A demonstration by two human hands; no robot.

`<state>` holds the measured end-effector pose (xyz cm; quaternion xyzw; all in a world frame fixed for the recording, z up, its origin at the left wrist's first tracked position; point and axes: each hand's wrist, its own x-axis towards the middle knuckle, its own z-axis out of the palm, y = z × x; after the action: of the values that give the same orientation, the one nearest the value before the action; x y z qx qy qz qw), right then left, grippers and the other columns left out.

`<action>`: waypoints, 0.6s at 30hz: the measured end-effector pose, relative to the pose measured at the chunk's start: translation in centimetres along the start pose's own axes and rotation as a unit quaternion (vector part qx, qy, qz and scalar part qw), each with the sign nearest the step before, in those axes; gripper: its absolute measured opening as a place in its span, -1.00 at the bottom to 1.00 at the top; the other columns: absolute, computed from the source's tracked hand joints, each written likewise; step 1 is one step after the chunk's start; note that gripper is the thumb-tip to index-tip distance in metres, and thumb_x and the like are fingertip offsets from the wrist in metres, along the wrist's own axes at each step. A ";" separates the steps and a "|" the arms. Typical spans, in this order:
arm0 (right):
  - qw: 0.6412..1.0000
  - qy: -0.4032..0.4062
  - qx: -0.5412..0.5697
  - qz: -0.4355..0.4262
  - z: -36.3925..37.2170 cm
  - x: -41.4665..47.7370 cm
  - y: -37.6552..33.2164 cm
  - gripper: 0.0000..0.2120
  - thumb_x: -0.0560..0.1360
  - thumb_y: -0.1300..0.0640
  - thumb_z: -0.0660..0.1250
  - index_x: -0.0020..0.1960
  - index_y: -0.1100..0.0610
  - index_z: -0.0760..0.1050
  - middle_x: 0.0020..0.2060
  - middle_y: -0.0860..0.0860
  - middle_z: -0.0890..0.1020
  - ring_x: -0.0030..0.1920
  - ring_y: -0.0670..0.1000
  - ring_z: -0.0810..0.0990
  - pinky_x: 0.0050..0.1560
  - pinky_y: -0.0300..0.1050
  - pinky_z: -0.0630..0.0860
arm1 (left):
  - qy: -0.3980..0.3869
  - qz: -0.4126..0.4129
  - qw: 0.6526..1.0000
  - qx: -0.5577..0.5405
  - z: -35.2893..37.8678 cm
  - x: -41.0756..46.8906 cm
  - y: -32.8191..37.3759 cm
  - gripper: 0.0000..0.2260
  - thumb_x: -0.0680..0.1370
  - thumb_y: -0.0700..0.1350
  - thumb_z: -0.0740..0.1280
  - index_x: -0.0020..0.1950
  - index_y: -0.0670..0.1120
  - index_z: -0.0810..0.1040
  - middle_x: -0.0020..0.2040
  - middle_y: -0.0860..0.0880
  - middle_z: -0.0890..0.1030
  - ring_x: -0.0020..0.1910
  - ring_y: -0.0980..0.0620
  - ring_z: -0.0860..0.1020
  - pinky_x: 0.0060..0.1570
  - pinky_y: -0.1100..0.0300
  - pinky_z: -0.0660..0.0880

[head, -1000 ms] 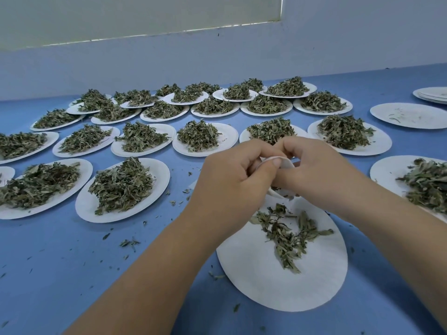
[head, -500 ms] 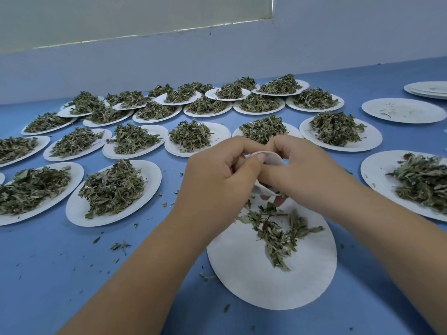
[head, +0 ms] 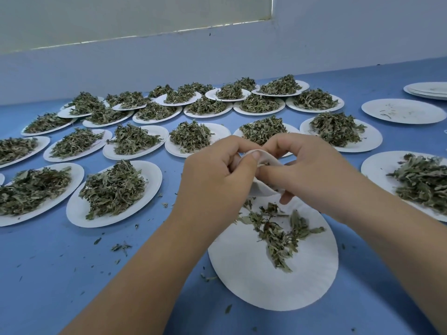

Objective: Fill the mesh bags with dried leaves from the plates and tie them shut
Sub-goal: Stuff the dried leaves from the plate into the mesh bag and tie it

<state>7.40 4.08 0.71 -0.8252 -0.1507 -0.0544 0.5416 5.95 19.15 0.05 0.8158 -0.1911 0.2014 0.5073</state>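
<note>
A small white mesh bag (head: 264,158) hangs between both hands above a white paper plate (head: 244,269). My left hand (head: 215,175) pinches the bag's rim with thumb and curled fingers. My right hand (head: 312,170) grips the other side, its fingers curled at the bag's mouth. A few dried leaves (head: 278,230) lie scattered on the plate below. Most of the bag's body is hidden behind my hands.
Several white plates heaped with dried leaves (head: 113,187) cover the blue table (head: 48,274) to the left, back and right. A nearly bare plate (head: 404,111) and a stack of plates (head: 428,89) sit far right. Leaf crumbs dot the table.
Both hands keep hold of the bag and have barely moved against the plate. The view has drifted a little.
</note>
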 end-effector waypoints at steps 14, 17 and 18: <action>0.999 -0.032 0.015 0.032 0.2 -0.4 -0.7 -0.91 0.40 0.04 0.35 -0.23 0.04 0.53 -0.44 -0.16 0.54 -0.46 -0.16 0.50 -0.45 -0.31 0.47 | -0.010 0.023 1.000 -0.010 0.1 -0.4 0.3 -0.84 0.52 -0.16 0.32 -0.13 0.07 0.65 -0.52 -0.01 0.35 -0.54 0.18 0.32 -0.49 0.46 0.20; 0.999 0.001 -0.039 0.027 0.6 -0.2 -0.3 -0.87 0.39 0.16 0.29 -0.32 0.05 0.43 -0.56 -0.19 0.43 -0.56 -0.19 0.36 -0.57 -0.39 0.30 | -0.021 0.042 0.999 0.012 0.4 -0.6 0.3 -0.86 0.50 -0.14 0.32 -0.11 0.05 0.66 -0.48 0.00 0.40 -0.50 0.19 0.36 -0.46 0.44 0.24; 0.998 0.006 -0.051 0.029 0.8 -0.2 -0.2 -0.87 0.40 0.18 0.29 -0.32 0.06 0.43 -0.57 -0.18 0.42 -0.56 -0.19 0.35 -0.57 -0.38 0.29 | -0.021 0.043 0.999 0.016 0.4 -0.6 0.3 -0.86 0.50 -0.14 0.32 -0.11 0.05 0.66 -0.47 -0.01 0.40 -0.49 0.19 0.36 -0.46 0.44 0.25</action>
<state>7.10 4.82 0.52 -0.8557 -0.1207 -0.0514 0.5006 5.30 18.70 -0.24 0.8189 -0.2335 0.2091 0.4807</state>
